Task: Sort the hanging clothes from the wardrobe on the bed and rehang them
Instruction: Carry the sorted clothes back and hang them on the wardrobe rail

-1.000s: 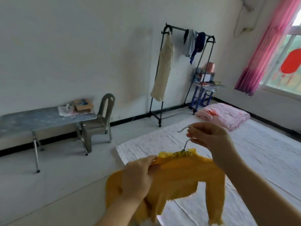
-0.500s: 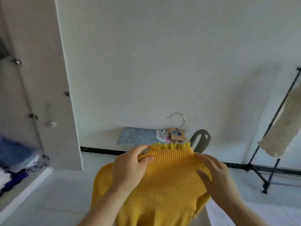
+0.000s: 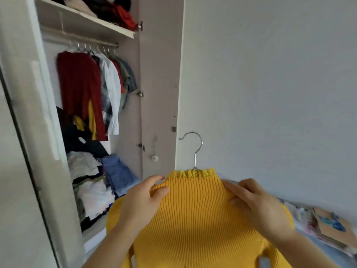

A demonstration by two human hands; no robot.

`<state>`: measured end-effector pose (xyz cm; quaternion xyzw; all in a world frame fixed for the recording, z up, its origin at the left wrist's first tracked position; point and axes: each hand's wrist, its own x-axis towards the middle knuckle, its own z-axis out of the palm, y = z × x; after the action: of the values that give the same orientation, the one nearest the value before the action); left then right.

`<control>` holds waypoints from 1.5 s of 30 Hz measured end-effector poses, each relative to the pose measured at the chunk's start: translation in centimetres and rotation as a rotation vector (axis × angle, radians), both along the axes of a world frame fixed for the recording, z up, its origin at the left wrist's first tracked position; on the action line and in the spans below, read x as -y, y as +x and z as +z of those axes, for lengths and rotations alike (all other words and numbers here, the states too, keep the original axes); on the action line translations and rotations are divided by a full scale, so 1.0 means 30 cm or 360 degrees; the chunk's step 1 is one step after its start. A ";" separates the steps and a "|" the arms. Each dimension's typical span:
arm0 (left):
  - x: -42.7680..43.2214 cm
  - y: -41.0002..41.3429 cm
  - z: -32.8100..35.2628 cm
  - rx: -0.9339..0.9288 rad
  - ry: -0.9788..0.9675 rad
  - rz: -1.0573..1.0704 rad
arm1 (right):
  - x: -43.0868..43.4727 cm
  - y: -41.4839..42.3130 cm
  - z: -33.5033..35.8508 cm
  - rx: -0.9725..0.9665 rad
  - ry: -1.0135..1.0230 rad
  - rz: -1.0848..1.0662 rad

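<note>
Wardrobe [image 3: 77,23] now ahead, left hand [image 3: 143,204], right hand [image 3: 257,206] pinching ribbed yellow sweater [image 3: 193,219] (frilled collar [image 3: 194,173], wire hook [image 3: 195,161])

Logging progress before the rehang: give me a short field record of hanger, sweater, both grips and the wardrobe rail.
hanger: metal hook upright above the collar, on no rail
sweater: yellow ribbed knit, held up
left grip: pinches the sweater's left shoulder
right grip: holds its right shoulder
wardrobe rail: several garments hanging, dark red top leftmost

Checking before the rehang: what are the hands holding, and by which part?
The yellow sweater, on its hanger: left hand and right hand each grip one shoulder.
</note>
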<state>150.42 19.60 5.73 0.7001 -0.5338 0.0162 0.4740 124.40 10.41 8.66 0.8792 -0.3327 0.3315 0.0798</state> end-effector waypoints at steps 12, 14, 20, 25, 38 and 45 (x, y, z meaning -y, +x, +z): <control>0.325 0.591 0.037 0.0447 -0.0141 0.0380 | 0.437 0.665 0.125 0.0071 -0.0168 0.0179; 0.380 0.677 0.037 0.0452 -0.0102 0.0453 | 0.511 0.768 0.130 0.0068 -0.0135 0.0199; 0.585 0.950 0.018 0.0295 -0.0039 0.0603 | 0.791 1.100 0.132 0.0074 -0.0029 0.0307; 0.786 1.172 0.067 0.0255 0.0020 0.0800 | 1.039 1.384 0.175 -0.0019 0.0029 0.0515; 1.074 1.792 0.143 0.0254 0.0045 0.1242 | 1.445 2.149 0.244 -0.0078 0.0013 0.0991; 1.166 2.214 0.194 0.0162 -0.0062 0.1291 | 1.519 2.604 0.305 -0.0090 -0.0133 0.0991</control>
<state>216.83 -15.39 11.56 0.8430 -0.2367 0.2466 0.4154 202.51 -35.15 17.79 0.9437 -0.0312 0.3288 0.0198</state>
